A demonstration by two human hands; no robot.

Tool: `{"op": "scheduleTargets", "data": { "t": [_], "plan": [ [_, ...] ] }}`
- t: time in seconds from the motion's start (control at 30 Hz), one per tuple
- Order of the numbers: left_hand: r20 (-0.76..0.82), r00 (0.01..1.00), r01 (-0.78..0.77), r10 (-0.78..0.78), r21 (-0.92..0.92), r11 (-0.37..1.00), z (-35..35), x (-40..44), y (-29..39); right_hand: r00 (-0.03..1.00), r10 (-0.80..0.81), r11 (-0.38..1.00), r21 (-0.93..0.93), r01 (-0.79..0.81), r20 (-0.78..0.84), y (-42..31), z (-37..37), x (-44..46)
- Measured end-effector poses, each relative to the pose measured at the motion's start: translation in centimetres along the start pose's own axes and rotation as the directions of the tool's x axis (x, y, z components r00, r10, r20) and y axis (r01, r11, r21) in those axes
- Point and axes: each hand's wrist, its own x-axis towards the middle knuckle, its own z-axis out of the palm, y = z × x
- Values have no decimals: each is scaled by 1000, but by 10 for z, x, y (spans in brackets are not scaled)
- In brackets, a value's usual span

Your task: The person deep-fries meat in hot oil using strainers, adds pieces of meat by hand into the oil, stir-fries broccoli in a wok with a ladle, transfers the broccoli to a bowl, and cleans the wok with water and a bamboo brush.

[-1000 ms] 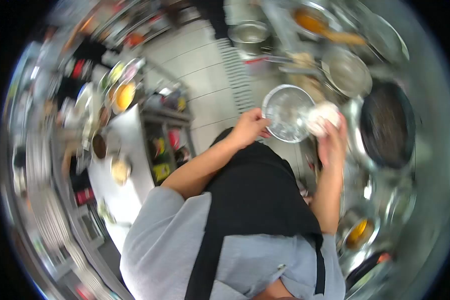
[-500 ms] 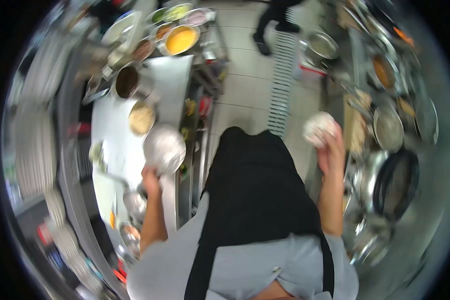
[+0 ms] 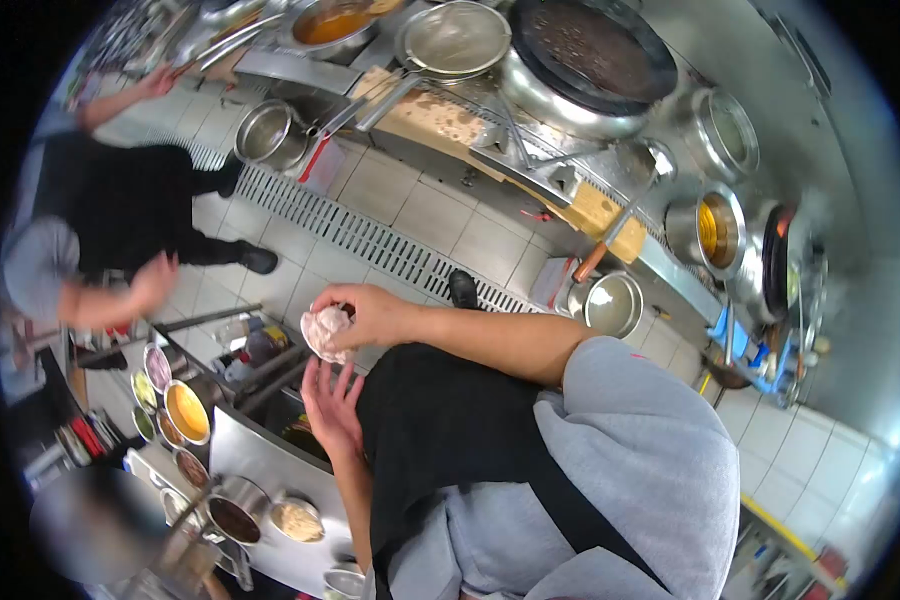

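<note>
My right hand (image 3: 362, 316) is closed over a pale, pinkish-white crumpled lump (image 3: 326, 331); whether it is cloth or food I cannot tell. Just below it, my left hand (image 3: 332, 408) is open with fingers spread and nothing in it, its fingertips close to the lump. Both hands are in front of my black apron (image 3: 450, 420), near the edge of the steel counter (image 3: 270, 460). On that counter are a bowl of pale crumbs or grains (image 3: 297, 521), a dark-filled pot (image 3: 237, 510) and a metal bowl (image 3: 345, 580).
A co-worker (image 3: 120, 220) stands at the left, one hand on long-handled utensils. Across the tiled floor with its drain grate (image 3: 350, 235) runs a cooking line with a large wok (image 3: 590, 55), a strainer (image 3: 455, 40) and several pots. Small bowls, one with yellow liquid (image 3: 186, 412), stand lower left.
My view has swung round toward the cooking line. My left hand has left the metal bowl. My right hand, still holding the pale lump, has come together with my left.
</note>
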Motion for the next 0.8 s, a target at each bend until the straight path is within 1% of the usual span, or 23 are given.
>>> {"op": "scheduleTargets", "data": {
  "t": [0.03,0.07,0.13,0.2,0.23,0.3,0.37,0.4,0.43,0.47,0.5,0.57,0.63,0.73,0.77,0.8],
  "plan": [
    [96,995,50,-38,-126,991,25,25,7,1000,6,1000,-24,-7,-10,-5,-5,-7],
    [162,983,118,-92,-161,980,38,43,9,1000,15,999,-46,-16,-23,-9,-13,-13],
    [298,935,262,-191,-221,940,65,85,7,986,-150,962,-239,130,-71,-15,-43,-18],
    [263,925,316,-275,-126,940,77,120,-13,956,-278,888,-404,219,-91,-11,-62,-31],
    [234,919,342,-316,-78,936,82,133,-23,949,-249,913,-375,163,-194,-9,-75,-40],
    [356,860,410,-366,-53,911,107,149,-31,912,-184,948,-313,65,-368,-8,-120,-59],
    [494,780,453,-384,-24,891,128,166,-35,753,-109,983,-182,-14,-649,49,-175,-65],
    [431,813,437,-391,-8,899,142,168,-35,679,135,990,63,-130,-722,72,-207,-74],
    [435,809,437,-395,2,899,149,172,-33,558,358,924,370,-96,-749,139,-241,-75],
    [440,807,435,-394,8,900,155,175,-32,470,552,732,671,122,-688,190,-272,-83],
    [447,806,429,-388,11,903,162,179,-31,310,686,627,751,206,-658,228,-298,-91],
    [429,814,420,-392,32,907,177,177,-25,25,718,678,707,201,-695,285,-332,-105],
    [421,817,421,-394,30,906,182,171,-21,-31,829,524,756,394,-558,332,-366,-116],
    [329,851,423,-410,33,905,180,161,-23,66,766,487,643,592,-640,347,-386,-115],
    [292,865,418,-408,31,908,177,155,-25,152,756,390,625,676,-636,363,-394,-116],
    [266,875,412,-405,32,911,174,151,-28,154,778,387,657,647,-609,363,-399,-118]
  ]
}}
